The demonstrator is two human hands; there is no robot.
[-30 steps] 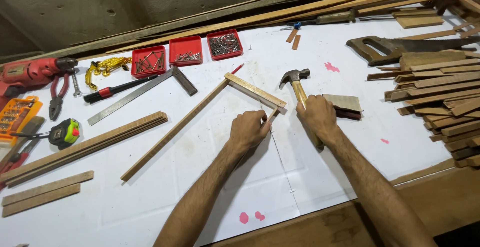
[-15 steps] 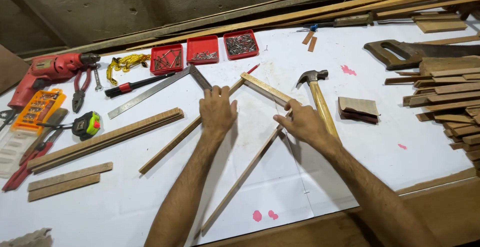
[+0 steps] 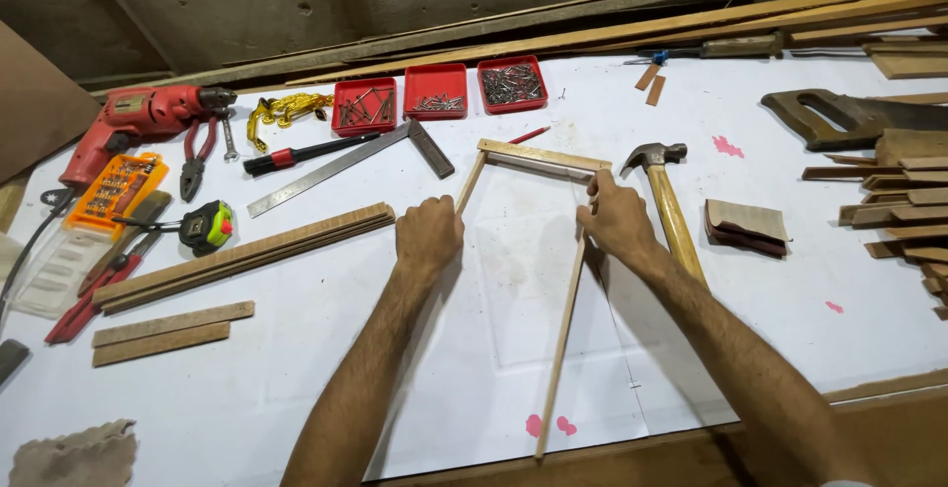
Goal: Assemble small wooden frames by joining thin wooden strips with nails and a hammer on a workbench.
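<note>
I see a three-sided frame of thin wooden strips (image 3: 542, 155) lying flat on the white counter (image 3: 296, 368). My left hand (image 3: 428, 237) rests curled over its left strip; my right hand (image 3: 614, 218) has its fingers closed on the right strip near the top corner. A claw hammer (image 3: 664, 199) lies just right, a steel try square (image 3: 346, 165) to the left.

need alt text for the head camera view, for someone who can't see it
Two bare hands hold thin wooden strips in a three-sided frame on a white table: left hand on the left strip, right hand on the right strip. A hammer lies beside the right hand.
</note>
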